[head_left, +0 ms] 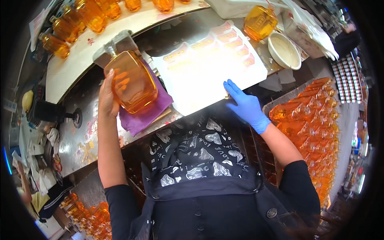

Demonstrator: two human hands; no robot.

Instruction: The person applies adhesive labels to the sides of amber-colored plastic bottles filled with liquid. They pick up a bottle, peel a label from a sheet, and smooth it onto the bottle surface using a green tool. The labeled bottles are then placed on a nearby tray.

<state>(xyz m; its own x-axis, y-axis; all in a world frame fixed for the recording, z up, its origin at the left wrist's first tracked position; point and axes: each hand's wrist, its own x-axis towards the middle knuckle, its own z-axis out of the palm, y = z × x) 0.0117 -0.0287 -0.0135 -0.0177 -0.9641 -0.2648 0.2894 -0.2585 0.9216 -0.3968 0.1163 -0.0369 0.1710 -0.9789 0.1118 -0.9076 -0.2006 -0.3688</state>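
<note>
Bottle [132, 82] in left hand [107, 98] (tilted), right hand [246, 106] apart

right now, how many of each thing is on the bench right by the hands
amber bottle, held in left hand: 1
purple cloth: 1
white label sheet, touched by gloved right hand: 1
white bowl: 1
amber bottle behind sheet: 1
total: 5

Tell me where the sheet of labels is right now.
In the head view, the white label sheet lies on the metal counter right of centre, under the blue-gloved right hand, beside the purple cloth.
</note>
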